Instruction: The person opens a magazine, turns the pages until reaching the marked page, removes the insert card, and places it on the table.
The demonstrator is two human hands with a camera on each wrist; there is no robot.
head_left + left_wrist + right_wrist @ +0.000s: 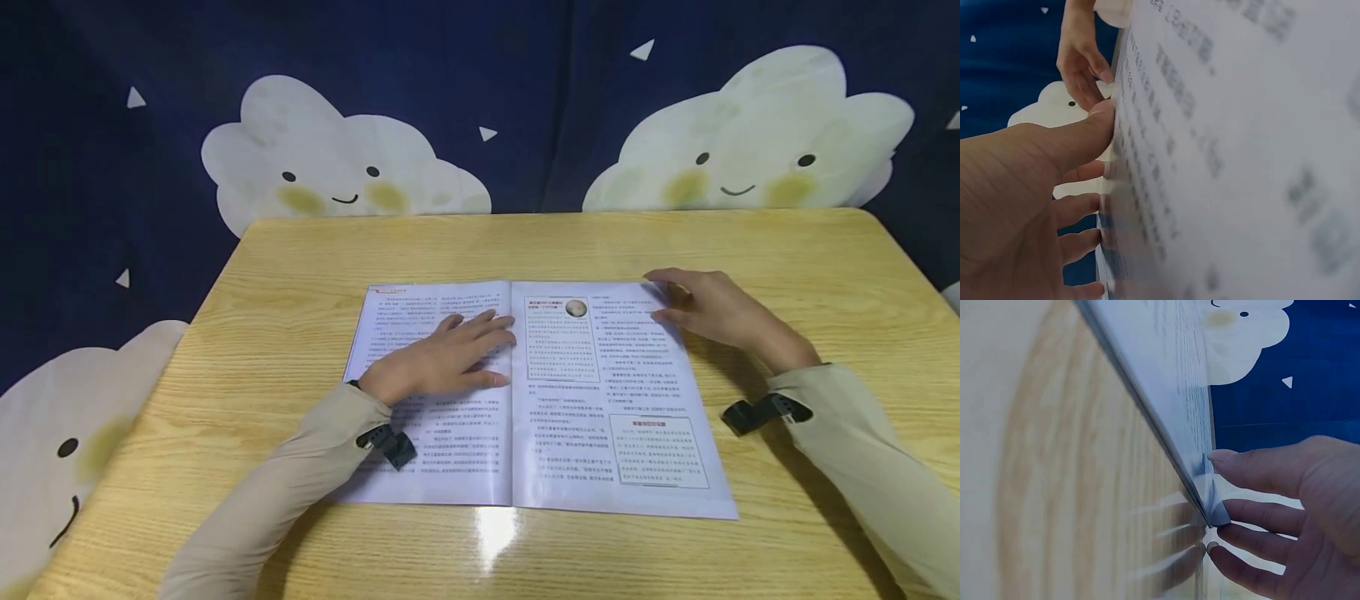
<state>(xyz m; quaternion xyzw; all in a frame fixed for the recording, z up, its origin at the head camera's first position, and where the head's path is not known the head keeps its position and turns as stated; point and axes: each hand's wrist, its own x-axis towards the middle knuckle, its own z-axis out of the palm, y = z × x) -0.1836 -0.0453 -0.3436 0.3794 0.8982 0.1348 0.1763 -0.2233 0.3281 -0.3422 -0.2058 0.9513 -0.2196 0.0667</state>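
Note:
An open magazine [555, 492] with printed text lies flat on the wooden table, its centre fold running toward the person. My left hand [442, 358] rests palm down across the left page [465, 450], its spread fingertips reaching the fold. In the left wrist view the left thumb [1088, 134] and fingers lie along the paper. At the top outer corner of the right page [660, 450] is my right hand [720, 312]. Its curved thumb and fingers pinch around that corner, which bends up slightly at the fingertips in the right wrist view.
The pale wooden table [787, 250] extends around the magazine on all sides. Behind it hangs a dark blue cloth [525, 67] printed with smiling white clouds and small triangles. A black strap-mounted device [393, 446] sits on the left wrist, another [750, 414] on the right.

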